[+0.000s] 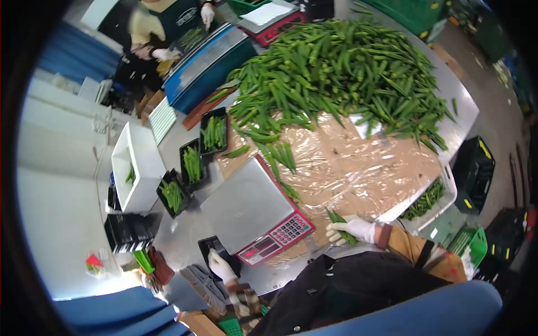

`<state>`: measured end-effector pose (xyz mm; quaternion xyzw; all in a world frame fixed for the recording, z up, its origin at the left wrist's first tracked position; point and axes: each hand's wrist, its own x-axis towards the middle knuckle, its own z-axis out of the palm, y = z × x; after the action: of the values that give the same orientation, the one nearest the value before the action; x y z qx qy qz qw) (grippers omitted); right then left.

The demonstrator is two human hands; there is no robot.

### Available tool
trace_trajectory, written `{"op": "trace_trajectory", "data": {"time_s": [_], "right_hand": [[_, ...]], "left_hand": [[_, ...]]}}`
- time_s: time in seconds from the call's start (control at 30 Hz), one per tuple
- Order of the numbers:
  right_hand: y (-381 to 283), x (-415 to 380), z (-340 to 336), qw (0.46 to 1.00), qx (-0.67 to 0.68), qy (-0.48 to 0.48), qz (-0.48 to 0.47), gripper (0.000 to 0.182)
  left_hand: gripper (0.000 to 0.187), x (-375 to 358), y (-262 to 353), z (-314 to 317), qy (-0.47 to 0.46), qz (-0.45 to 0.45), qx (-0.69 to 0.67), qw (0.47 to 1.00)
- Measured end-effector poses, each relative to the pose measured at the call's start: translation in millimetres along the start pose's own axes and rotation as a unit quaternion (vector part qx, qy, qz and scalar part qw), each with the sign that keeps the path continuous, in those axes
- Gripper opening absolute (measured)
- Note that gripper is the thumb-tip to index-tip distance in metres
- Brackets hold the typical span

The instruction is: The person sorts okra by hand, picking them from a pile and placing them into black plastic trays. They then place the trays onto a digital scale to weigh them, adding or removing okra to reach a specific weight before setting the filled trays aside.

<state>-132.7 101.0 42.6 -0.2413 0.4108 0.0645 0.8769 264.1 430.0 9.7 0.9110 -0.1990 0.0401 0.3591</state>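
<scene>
My right hand [350, 228], in a white glove, is shut on a few okra pods [339, 222] just right of the red-edged weighing scale [252, 213]. My left hand [220, 266], also gloved, grips an empty black tray [208, 245] at the near side of the scale. A large pile of okra [336, 73] covers the far part of the table, and a few loose pods [280, 157] lie beside the scale.
Three black trays filled with okra [191, 163] line up left of the scale, next to a white tub [137, 168]. A white crate of okra [428, 201] sits at the right edge. Another person's gloved hands [165, 54] work at a blue machine [207, 61] far left.
</scene>
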Motion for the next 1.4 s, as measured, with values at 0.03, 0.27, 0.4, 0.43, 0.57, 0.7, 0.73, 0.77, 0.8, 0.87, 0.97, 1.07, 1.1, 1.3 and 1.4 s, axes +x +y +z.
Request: {"op": "trace_trajectory", "data": {"time_s": [0.03, 0.27, 0.4, 0.43, 0.57, 0.7, 0.73, 0.77, 0.8, 0.87, 0.97, 1.07, 1.1, 1.3, 1.4], "right_hand": [[-1.2, 0.8, 1.4, 1.0, -0.018, -0.004, -0.013, 0.033], [-11.4, 3.0, 8.2, 0.998, -0.053, -0.012, -0.044, 0.033], [-11.2, 5.5, -1.5, 0.996, -0.056, 0.02, -0.061, 0.028], [-11.3, 4.8, -4.8, 0.995, -0.059, 0.036, -0.067, 0.027], [-22.5, -11.6, -13.1, 0.992, -0.091, 0.044, -0.078, 0.032], [-26.9, -19.6, -25.6, 0.991, -0.06, 0.073, -0.093, 0.03], [-30.0, -21.6, -31.9, 0.99, -0.051, 0.069, -0.107, 0.028], [-33.3, -23.5, -38.4, 0.99, -0.043, 0.063, -0.121, 0.027], [-36.4, -24.9, -44.1, 0.989, -0.034, 0.055, -0.133, 0.026], [-45.7, -27.1, -63.8, 0.981, -0.046, 0.072, -0.172, 0.023], [-58.7, -28.7, -99.8, 0.968, -0.031, 0.147, -0.201, 0.021], [-68.8, -29.3, -132.3, 0.951, -0.022, 0.207, -0.226, 0.02], [-70.0, -26.6, -140.1, 0.948, -0.014, 0.219, -0.23, 0.019], [-77.4, -24.2, -146.4, 0.954, -0.027, 0.203, -0.219, 0.019], [-81.3, -37.5, -137.7, 0.947, -0.068, 0.191, -0.249, 0.02]], "left_hand": [[0.035, -19.8, -16.2, -5.0, -0.102, -0.05, 0.001, 0.994], [0.034, -55.7, -60.0, 4.8, -0.055, -0.083, -0.058, 0.993], [0.029, -53.3, -66.0, 4.6, 0.073, -0.217, -0.193, 0.954], [0.029, -54.2, -56.8, 0.6, 0.115, -0.205, -0.132, 0.963], [0.028, -42.4, 13.0, -11.7, 0.271, -0.021, 0.068, 0.96], [0.023, -33.3, 144.8, -0.9, 0.159, 0.134, 0.078, 0.975], [0.023, -32.7, 155.3, 8.0, 0.097, 0.153, 0.066, 0.981], [0.022, -34.9, 164.8, 16.1, 0.004, 0.093, 0.058, 0.994], [0.02, -35.4, 174.7, 24.3, -0.057, 0.11, 0.025, 0.992], [0.018, -31.8, 182.9, 30.2, -0.109, 0.18, 0.114, 0.971], [0.025, -23.5, 239.0, 30.9, -0.105, 0.197, 0.097, 0.97], [0.027, -9.8, 307.1, 59.6, -0.121, 0.202, -0.012, 0.972], [0.026, -6.2, 321.7, 78.9, -0.146, 0.177, -0.045, 0.972], [0.033, 21.1, 318.8, 271.1, -0.216, 0.127, -0.051, 0.967], [0.039, 31.4, 335.4, 314.0, -0.228, 0.07, 0.172, 0.956]]}}
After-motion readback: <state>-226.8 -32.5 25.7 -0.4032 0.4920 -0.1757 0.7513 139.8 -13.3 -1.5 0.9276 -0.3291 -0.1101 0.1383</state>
